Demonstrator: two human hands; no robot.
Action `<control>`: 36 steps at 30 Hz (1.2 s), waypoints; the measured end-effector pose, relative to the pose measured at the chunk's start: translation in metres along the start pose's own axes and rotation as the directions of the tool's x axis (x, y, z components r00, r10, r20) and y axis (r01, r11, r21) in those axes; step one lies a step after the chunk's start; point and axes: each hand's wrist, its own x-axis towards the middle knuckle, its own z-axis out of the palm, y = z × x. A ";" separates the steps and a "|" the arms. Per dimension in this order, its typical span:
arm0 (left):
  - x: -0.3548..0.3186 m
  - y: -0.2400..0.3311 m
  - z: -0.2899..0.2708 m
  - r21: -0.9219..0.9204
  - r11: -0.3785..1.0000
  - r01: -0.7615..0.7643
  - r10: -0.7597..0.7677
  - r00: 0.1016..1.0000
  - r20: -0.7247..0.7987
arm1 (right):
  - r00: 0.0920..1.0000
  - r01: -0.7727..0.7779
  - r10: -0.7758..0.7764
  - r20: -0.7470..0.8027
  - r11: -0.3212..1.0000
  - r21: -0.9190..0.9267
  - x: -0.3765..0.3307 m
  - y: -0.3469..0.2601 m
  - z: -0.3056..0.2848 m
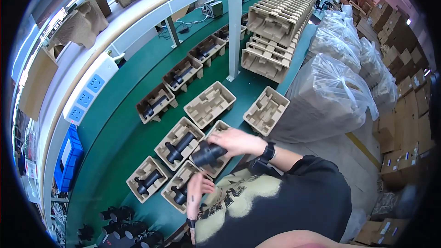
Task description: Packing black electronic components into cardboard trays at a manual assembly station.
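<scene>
My right hand [236,141], a watch on its wrist, grips a black cylindrical part [206,154] and holds it over a brown moulded pulp tray [219,127] at the near edge of the green belt [115,133]. My left hand [198,190] lies lower, fingers loosely apart, against a neighbouring tray [171,192] that has a black part [180,196] lying in it. Two more trays [171,138] [140,171] beside these each hold a black part.
Two empty trays [210,104] [266,110] lie just beyond. More filled trays [182,74] run up the belt past a white post [235,23]. Tray stacks [275,18], plastic-bagged bundles [326,96], cardboard boxes [404,110], a power strip [89,89], loose black parts [121,227] surround.
</scene>
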 end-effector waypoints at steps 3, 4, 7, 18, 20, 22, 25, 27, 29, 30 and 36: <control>0.023 -0.028 -0.015 0.157 0.960 -0.232 0.269 0.922 -0.279 | 0.998 -0.055 0.055 0.018 0.998 0.020 -0.026 0.005 -0.007; 0.033 -0.038 -0.017 0.292 0.878 -0.380 0.464 0.826 -0.319 | 0.997 -0.072 0.071 0.007 0.996 0.049 -0.033 0.011 -0.003; 0.047 -0.044 -0.014 0.857 0.290 -0.425 0.800 0.600 0.026 | 0.997 -0.061 0.061 0.049 0.998 0.001 -0.037 0.028 0.013; 0.045 -0.046 -0.044 0.889 0.219 -0.401 0.715 0.686 0.134 | 0.999 -0.007 0.001 -0.039 0.989 -0.149 -0.027 0.040 0.010; 0.031 -0.050 -0.045 0.887 0.257 -0.384 0.738 0.670 0.076 | 0.999 -0.026 0.025 -0.021 0.996 -0.080 -0.032 0.040 0.028; 0.018 -0.050 -0.050 0.837 0.387 -0.387 0.763 0.644 -0.055 | 0.999 0.038 -0.037 0.015 0.995 -0.090 -0.027 0.035 0.045; 0.004 -0.056 -0.058 0.816 0.452 -0.359 0.759 0.635 -0.141 | 0.983 -0.050 0.041 0.181 0.998 0.047 -0.014 0.029 0.052; -0.006 -0.062 -0.062 0.831 0.461 -0.311 0.737 0.655 -0.164 | 0.843 -0.355 0.200 0.499 0.904 0.237 -0.001 0.029 0.048; -0.018 -0.066 -0.068 0.822 0.497 -0.278 0.724 0.654 -0.217 | 0.912 -0.147 0.074 0.404 0.978 0.152 0.019 0.044 0.042; -0.023 -0.066 -0.071 0.809 0.528 -0.259 0.712 0.654 -0.256 | 0.949 0.052 -0.060 0.310 0.998 0.036 0.028 0.048 0.040; -0.078 -0.082 -0.126 0.865 0.499 0.054 0.820 0.293 -0.492 | 0.989 -0.033 0.029 0.147 0.999 0.021 0.042 0.027 0.062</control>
